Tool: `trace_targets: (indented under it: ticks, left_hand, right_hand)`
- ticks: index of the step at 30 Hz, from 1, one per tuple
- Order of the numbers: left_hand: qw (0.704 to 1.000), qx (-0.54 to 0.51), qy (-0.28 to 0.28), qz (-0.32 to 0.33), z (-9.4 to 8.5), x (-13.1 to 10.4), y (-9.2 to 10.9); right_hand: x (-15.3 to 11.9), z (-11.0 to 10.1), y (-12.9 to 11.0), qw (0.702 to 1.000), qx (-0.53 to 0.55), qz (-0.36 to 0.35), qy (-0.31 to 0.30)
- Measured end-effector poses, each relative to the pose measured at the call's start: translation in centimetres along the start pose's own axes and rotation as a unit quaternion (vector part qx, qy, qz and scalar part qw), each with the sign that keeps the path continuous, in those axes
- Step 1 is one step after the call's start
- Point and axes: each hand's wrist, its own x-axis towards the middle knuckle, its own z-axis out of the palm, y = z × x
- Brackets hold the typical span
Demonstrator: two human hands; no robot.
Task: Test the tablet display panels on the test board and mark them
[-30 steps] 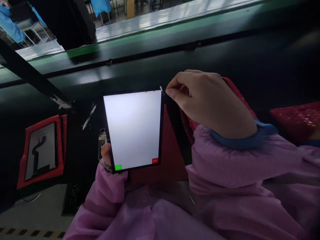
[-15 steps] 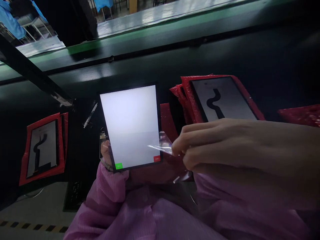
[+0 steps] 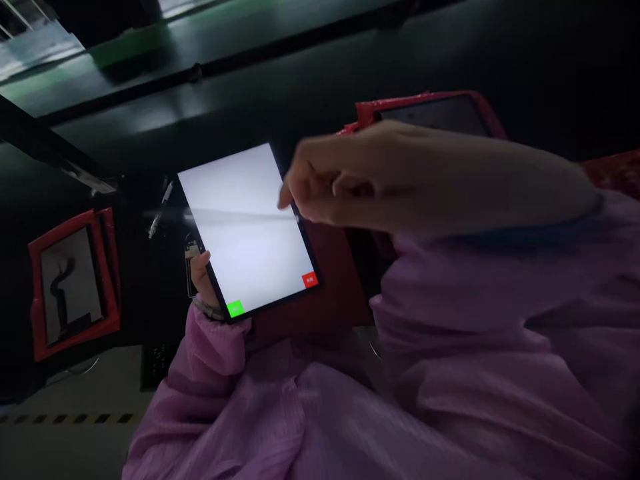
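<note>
A lit tablet (image 3: 240, 247) shows a plain white screen with a green box at its lower left corner and a red one at its lower right. My left hand (image 3: 203, 275) grips its lower left edge, thumb at the front and the other fingers hidden behind. Over the tablet's right edge, my right hand (image 3: 325, 180) is closed in a pinch, blurred by motion. From it a faint, smeared streak of clear film (image 3: 235, 216) stretches leftward across the screen and past its left edge. Whether the film touches the glass I cannot tell.
Left on the dark bench lies a tablet (image 3: 73, 287) on a red bubble-wrap pouch (image 3: 111, 267). A pen (image 3: 161, 210) lies beyond my left hand. Behind my right hand, another tablet (image 3: 440, 113) rests on red pouches (image 3: 483, 110). More red wrap (image 3: 613, 170) is at the far right.
My right hand has moved left and up with the clear film, from beside the tablet's lower right to over its right edge. The tablet is more tilted in view, and the camera has shifted.
</note>
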Motion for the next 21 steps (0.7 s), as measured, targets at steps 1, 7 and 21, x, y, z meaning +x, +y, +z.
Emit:
trace_targets:
  ticks: [1, 7, 21]
  left_hand:
    - [1.000, 0.003, 0.000, 0.016, 0.4, 0.0, 0.0]
    - [0.994, 0.057, 0.024, 0.092, 2.2, -0.1, -0.1]
    - [0.986, 0.137, -0.014, 0.095, 1.8, -0.8, -1.8]
  right_hand:
    - [0.8, -0.1, 0.5, 0.999, -0.006, 0.015, 0.031]
    - [3.9, 1.6, 2.5, 0.983, 0.021, 0.030, 0.178]
    - [5.3, 3.1, 0.9, 0.885, 0.439, -0.008, 0.153]
